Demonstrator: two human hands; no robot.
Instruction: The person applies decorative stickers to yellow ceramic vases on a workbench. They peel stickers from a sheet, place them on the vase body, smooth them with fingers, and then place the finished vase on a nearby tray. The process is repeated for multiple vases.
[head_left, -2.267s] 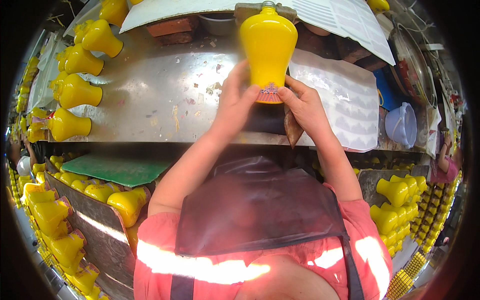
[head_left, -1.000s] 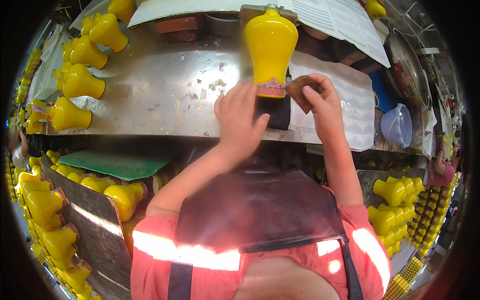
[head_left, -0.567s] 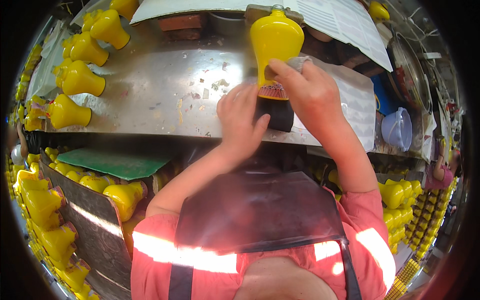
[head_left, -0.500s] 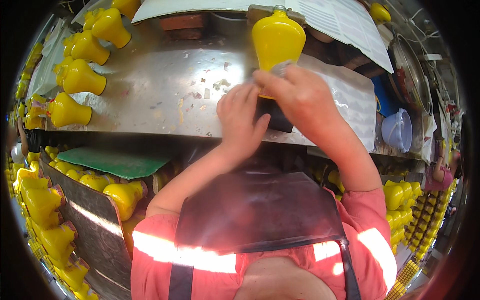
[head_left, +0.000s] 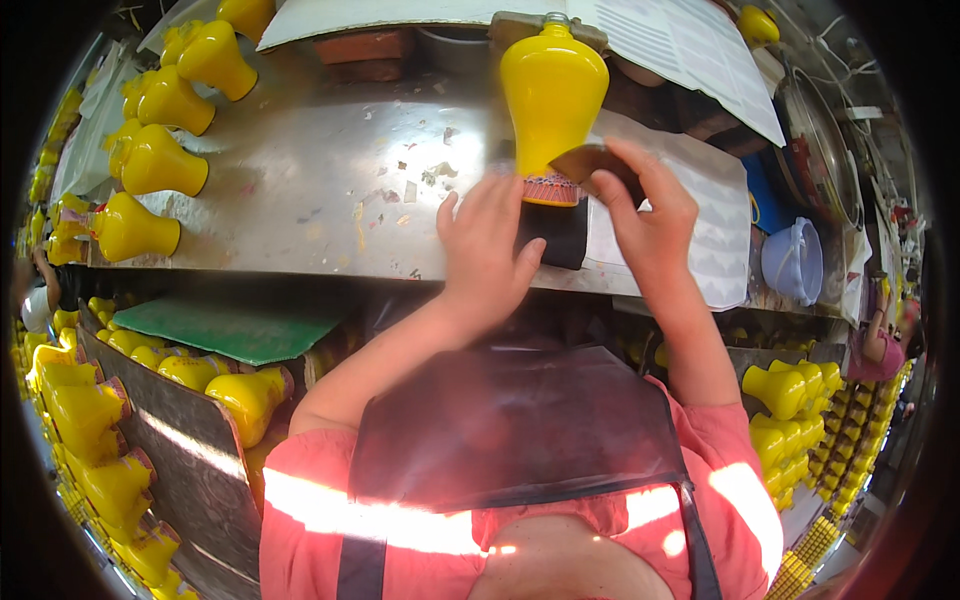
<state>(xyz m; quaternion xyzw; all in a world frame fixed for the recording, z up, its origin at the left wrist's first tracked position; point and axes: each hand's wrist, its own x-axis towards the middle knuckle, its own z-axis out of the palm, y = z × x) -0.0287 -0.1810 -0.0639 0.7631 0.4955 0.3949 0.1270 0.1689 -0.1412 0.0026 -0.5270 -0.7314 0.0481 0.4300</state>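
A glossy yellow vase-shaped bottle (head_left: 556, 85) lies on the bench with its neck pointing away from me. Round its near end runs a patterned pink band (head_left: 551, 190), and a black pad (head_left: 556, 235) sits below that end. My left hand (head_left: 482, 240) rests at the left of the band, fingers stretched out and thumb apart; contact at the fingertips is hard to make out. My right hand (head_left: 655, 205) pinches a thin dark brown curved piece, like a scraper (head_left: 600, 170), between thumb and fingers. Its tip reaches the bottle just above the band.
Several yellow bottles (head_left: 140, 228) line the bench's left end. White patterned sheets (head_left: 705, 210) lie at the right, near a pale blue bucket (head_left: 793, 262). Bricks (head_left: 363, 55) stand at the back. A green board (head_left: 230, 325) and more bottles sit below the bench's left edge.
My right hand has moved right and down from the bottle's lower body, uncovering the band. The greyish thing at its fingers no longer shows; the brown piece does. My left hand has barely moved.
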